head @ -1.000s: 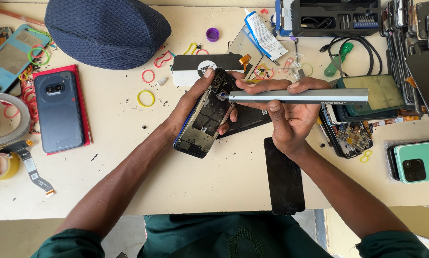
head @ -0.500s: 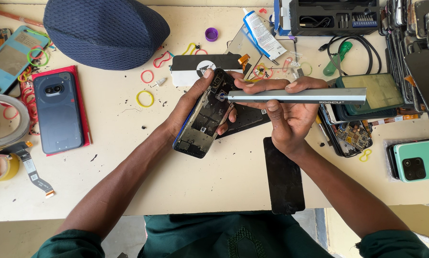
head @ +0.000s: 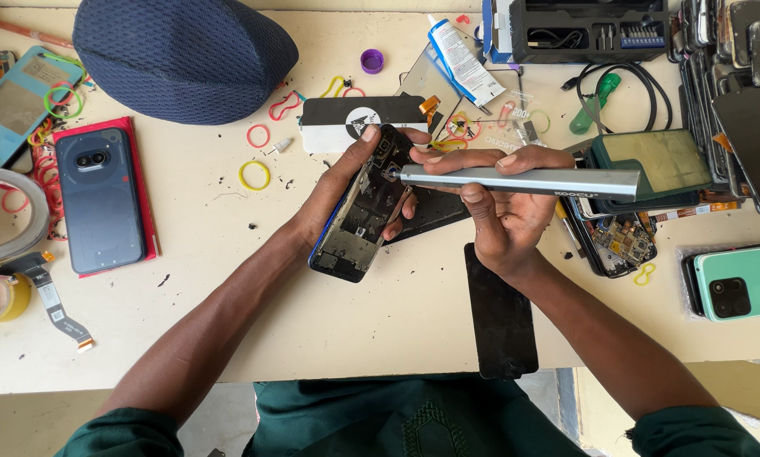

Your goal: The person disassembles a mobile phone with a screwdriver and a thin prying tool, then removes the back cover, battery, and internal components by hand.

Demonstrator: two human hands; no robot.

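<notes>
1. lying tilted in the grip of the left hand (head: 339, 182), an opened phone (head: 365, 207) with its back removed shows dark inner parts; its long axis runs from lower left to upper right, top end pointing away from the person.
2. the left hand is closed around the phone, thumb along the far edge, fingers curled under the near edge.
3. the right hand (head: 503, 211) is closed around a grey pen-shaped electric screwdriver (head: 524, 180), which lies almost level, long axis left to right, tip pointing left and touching the phone's upper end.
4. phone and hands are held over the middle of a cream work table (head: 202, 288).
5. just under the phone lies a dark panel (head: 431, 211); a black screen panel (head: 500, 317) lies by the near table edge, below the right wrist.
6. to the left, bare tabletop separates the hands from a blue phone on a red case (head: 101, 199); coloured rubber bands (head: 255, 175) lie between.
7. a dark blue cap (head: 185, 55) sits well apart at the far left.
8. the right side is crowded: an opened phone with a circuit board (head: 617, 241), a green phone (head: 748, 283) and stacked panels (head: 748, 110).
9. a bit case (head: 592, 30) and a glue tube (head: 460, 59) sit at the far edge.
</notes>
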